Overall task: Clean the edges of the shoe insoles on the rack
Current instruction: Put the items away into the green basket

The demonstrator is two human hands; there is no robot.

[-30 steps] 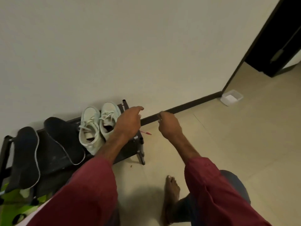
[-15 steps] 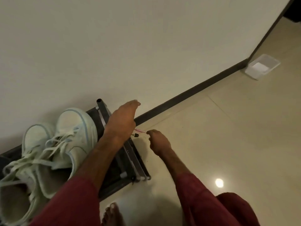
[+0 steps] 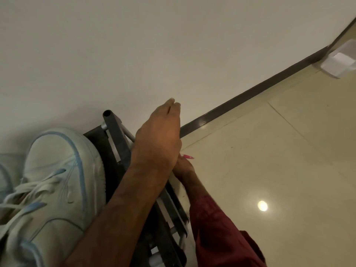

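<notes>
The black shoe rack's (image 3: 115, 135) right end fills the lower middle, with a white sneaker (image 3: 57, 180) on it at the left. No insoles are in view. My left hand (image 3: 159, 139) reaches over the rack's end toward the wall, fingers straight and together, holding nothing. My right hand (image 3: 184, 167) is low on the floor beside the rack, mostly hidden under my left hand. Its curled fingers hold a thin pink stick-like thing (image 3: 188, 157), of which only the tip shows.
A cream wall with a dark skirting board (image 3: 250, 93) runs behind the rack. A small white tray (image 3: 339, 62) sits on the tiled floor at the far right. A second sneaker's laces (image 3: 3, 182) show at the left edge.
The view has dropped closer to the rack's right end; the insoles left the frame. My right hand went down to the pink thing on the floor and took it.
</notes>
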